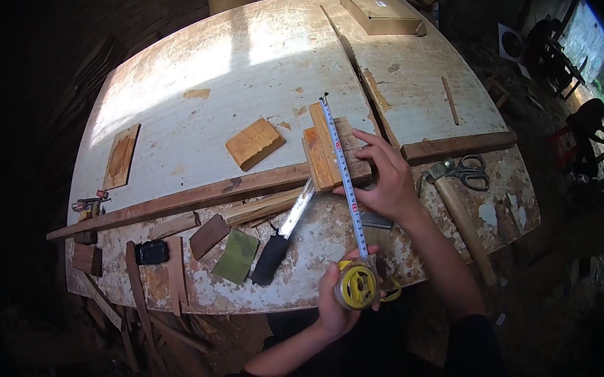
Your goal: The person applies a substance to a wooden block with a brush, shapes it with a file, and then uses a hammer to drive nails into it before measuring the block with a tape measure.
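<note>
I see my left hand gripping one yellow tape measure at six o'clock, its blade running toward twelve. My right hand presses flat on two wood strips mid-counter; one hammer and one pair of scissors lie at three o'clock.

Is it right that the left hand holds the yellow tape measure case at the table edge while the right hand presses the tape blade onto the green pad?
Not quite. In the head view, the left hand does hold the yellow tape measure case at the table edge, but the right hand presses the tape blade onto a small wooden piece. The green pad lies untouched further left.
</note>
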`<state>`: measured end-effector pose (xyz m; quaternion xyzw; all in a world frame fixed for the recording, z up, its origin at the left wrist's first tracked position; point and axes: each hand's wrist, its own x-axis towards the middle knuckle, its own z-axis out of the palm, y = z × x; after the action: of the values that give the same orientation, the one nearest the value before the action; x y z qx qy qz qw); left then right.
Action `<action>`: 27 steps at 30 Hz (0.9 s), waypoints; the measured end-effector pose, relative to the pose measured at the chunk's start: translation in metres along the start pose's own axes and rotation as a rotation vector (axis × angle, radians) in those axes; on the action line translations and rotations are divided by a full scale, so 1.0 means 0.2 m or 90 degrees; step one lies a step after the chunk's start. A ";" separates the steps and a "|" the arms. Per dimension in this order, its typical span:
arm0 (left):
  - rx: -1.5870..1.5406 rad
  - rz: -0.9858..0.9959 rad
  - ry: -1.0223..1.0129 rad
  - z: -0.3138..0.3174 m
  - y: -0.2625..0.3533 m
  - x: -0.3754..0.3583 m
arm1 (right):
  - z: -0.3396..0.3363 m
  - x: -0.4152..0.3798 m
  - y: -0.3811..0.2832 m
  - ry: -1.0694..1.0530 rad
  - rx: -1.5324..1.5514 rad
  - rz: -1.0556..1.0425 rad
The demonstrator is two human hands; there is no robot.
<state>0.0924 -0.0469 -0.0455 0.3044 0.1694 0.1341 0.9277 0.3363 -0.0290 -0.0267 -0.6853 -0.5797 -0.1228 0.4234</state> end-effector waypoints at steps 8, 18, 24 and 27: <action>0.034 0.016 0.020 0.02 -0.02 0.00 | 0.00 0.00 0.00 0.000 0.009 0.004; 0.042 0.028 0.039 0.04 -0.06 -0.02 | 0.00 0.00 0.00 0.003 0.004 -0.004; 0.039 0.063 0.026 0.04 -0.09 -0.02 | 0.00 0.00 0.00 0.002 0.004 -0.005; 0.066 0.055 0.060 0.05 -0.09 -0.01 | 0.00 0.00 0.01 0.003 -0.001 -0.009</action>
<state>0.0969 -0.0661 -0.0486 0.3527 0.2066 0.1791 0.8949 0.3375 -0.0285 -0.0272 -0.6813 -0.5837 -0.1280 0.4229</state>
